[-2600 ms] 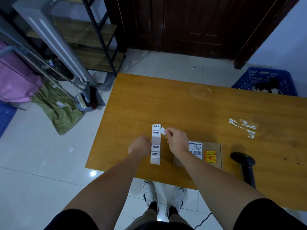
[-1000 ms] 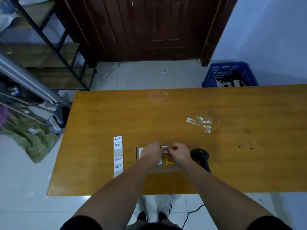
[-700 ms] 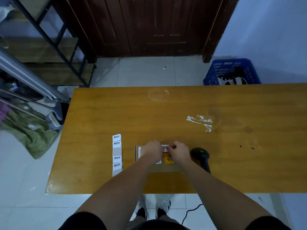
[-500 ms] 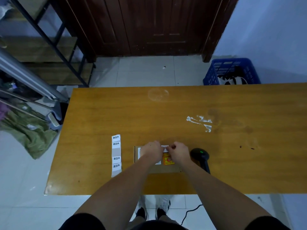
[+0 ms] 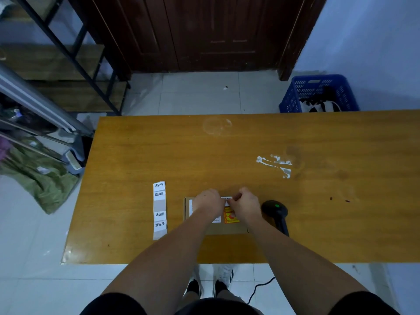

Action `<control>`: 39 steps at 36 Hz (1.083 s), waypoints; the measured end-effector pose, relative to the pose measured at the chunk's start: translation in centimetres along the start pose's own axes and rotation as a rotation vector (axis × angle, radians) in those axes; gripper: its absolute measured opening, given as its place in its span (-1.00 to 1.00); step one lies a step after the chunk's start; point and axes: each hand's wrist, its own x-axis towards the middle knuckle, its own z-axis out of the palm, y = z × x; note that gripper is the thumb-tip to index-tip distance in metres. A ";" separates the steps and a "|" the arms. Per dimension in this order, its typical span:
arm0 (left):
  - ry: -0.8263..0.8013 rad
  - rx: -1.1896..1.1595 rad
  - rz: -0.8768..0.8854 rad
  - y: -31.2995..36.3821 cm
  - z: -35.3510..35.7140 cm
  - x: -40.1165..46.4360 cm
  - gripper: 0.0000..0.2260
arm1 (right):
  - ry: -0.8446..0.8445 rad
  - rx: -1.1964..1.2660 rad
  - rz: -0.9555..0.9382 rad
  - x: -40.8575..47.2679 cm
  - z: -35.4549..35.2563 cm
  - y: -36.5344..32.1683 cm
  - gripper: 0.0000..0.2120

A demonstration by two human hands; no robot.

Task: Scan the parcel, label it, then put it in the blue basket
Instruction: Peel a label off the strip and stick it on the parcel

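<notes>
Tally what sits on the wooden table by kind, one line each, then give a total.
Cardboard parcel: 1
Label strip: 1
Loose label being pressed onto the parcel: 1
Barcode scanner: 1
Total: 4
Both the left hand and the right hand are on the parcel.

Both hands have left the label strip (image 5: 159, 210) and moved right onto the cardboard parcel (image 5: 225, 228). Earlier the right hand (image 5: 246, 204) was peeling a small white label (image 5: 226, 199) off the strip while the left hand (image 5: 210, 202) pressed the strip down. Now that label lies at the far edge of the parcel's top, pinched between the fingertips of both hands. The strip lies free on the worktop (image 5: 227, 151), one label gone from its middle. Over the last second the hands have barely shifted.
</notes>
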 end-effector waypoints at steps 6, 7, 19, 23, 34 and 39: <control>-0.008 -0.026 -0.006 -0.3 -0.2 0.6 -0.51 | 0.034 0.077 0.020 0.0 0.2 0.2 -0.80; -0.008 -0.031 -0.006 -0.3 -0.2 0.6 -0.52 | 0.038 0.083 0.022 0.0 0.2 0.2 -0.79; -0.007 -0.058 0.033 -0.9 -0.9 -0.2 -0.54 | 0.086 0.012 -0.056 -0.6 0.2 0.4 -0.85; -0.018 -0.105 0.033 -1.1 -0.8 -0.6 -0.53 | 0.072 0.065 -0.069 -0.8 0.2 0.9 -0.85; 0.008 0.001 0.099 -1.7 -0.6 -1.3 -0.66 | 0.076 0.005 -0.059 -0.5 0.9 1.1 -0.85; 0.093 0.001 0.066 -4.0 -1.3 -2.4 -0.69 | 0.110 0.009 -0.045 -1.0 0.6 0.6 -0.88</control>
